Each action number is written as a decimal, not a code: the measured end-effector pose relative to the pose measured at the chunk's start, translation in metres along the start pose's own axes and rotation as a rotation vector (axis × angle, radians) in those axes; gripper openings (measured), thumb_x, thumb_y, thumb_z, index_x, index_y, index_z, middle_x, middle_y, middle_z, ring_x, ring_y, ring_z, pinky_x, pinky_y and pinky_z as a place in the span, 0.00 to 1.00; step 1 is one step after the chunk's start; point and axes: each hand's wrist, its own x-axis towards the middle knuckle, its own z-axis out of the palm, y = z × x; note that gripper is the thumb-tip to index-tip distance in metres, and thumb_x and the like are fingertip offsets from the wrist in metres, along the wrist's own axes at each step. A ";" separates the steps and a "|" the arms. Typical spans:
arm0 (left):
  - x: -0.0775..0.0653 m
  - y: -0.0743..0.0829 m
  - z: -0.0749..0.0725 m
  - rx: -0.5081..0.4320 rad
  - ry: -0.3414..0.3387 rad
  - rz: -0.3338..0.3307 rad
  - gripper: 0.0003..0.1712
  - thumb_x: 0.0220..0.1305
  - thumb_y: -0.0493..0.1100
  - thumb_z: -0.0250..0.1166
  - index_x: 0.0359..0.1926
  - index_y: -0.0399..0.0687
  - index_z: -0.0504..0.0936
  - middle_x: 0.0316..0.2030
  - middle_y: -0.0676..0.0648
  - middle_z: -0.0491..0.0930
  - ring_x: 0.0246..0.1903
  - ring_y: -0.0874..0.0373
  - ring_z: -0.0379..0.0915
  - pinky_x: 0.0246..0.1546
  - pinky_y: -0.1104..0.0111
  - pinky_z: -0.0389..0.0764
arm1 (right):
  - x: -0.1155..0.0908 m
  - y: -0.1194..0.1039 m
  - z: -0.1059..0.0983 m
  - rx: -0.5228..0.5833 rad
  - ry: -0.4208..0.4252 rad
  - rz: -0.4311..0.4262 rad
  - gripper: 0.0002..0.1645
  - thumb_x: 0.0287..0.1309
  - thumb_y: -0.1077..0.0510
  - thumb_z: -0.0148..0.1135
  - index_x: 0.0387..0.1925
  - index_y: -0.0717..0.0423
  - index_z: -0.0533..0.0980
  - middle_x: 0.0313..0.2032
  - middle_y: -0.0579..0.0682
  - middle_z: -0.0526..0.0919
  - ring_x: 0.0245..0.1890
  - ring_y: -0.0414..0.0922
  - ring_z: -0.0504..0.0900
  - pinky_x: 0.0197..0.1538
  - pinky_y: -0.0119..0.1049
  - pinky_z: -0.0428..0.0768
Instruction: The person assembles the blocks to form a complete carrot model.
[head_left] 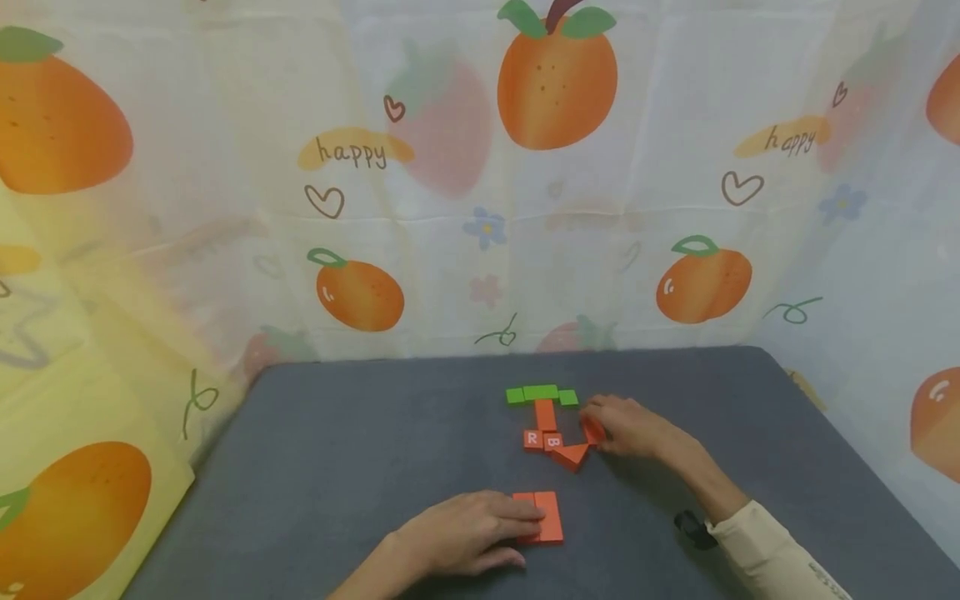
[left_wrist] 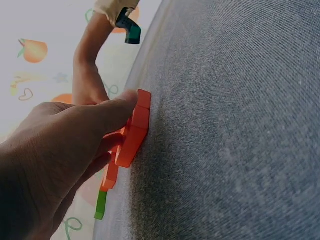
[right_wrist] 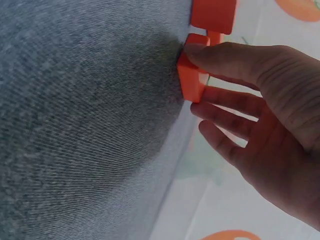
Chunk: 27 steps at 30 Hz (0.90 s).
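My right hand [head_left: 633,429] pinches a small orange-red block [head_left: 594,431] between thumb and forefinger at the right of a block layout. In the right wrist view, the thumb lies on that block [right_wrist: 190,82] and the other fingers spread beside it. Touching it in the head view is an orange triangular block [head_left: 573,456]. My left hand [head_left: 468,533] rests its extended fingers on two orange rectangular blocks [head_left: 551,517] lying side by side nearer me. Its thumb stays at their near side; in the left wrist view the hand partly hides these blocks [left_wrist: 134,142].
Beyond the hands, a green bar [head_left: 540,392] lies between two small green blocks. Below it stand an orange upright block [head_left: 545,414] and two cubes lettered R [head_left: 532,440] and B [head_left: 552,442]. Everything lies on a grey cloth-covered table [head_left: 360,450] before a fruit-print curtain [head_left: 450,275].
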 end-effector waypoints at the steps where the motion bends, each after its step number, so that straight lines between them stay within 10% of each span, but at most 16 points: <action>1: 0.001 0.000 0.001 0.007 0.011 0.000 0.25 0.80 0.56 0.57 0.70 0.54 0.79 0.68 0.57 0.80 0.66 0.65 0.78 0.67 0.73 0.77 | 0.000 0.001 0.001 -0.002 0.008 0.001 0.21 0.55 0.62 0.78 0.51 0.59 0.82 0.48 0.55 0.84 0.47 0.54 0.84 0.47 0.50 0.85; 13: 0.012 0.006 0.000 0.031 -0.040 -0.046 0.20 0.75 0.48 0.65 0.65 0.57 0.83 0.65 0.58 0.82 0.62 0.69 0.80 0.57 0.78 0.82 | -0.029 -0.010 0.005 -0.068 0.060 -0.014 0.21 0.49 0.56 0.82 0.44 0.55 0.83 0.38 0.47 0.79 0.35 0.43 0.75 0.36 0.41 0.77; 27: 0.017 0.007 -0.001 0.007 -0.040 -0.103 0.20 0.75 0.48 0.66 0.65 0.57 0.84 0.66 0.58 0.82 0.63 0.69 0.80 0.54 0.77 0.84 | -0.043 -0.060 -0.007 0.135 -0.148 -0.117 0.22 0.55 0.50 0.80 0.50 0.47 0.82 0.48 0.40 0.82 0.45 0.35 0.77 0.49 0.43 0.82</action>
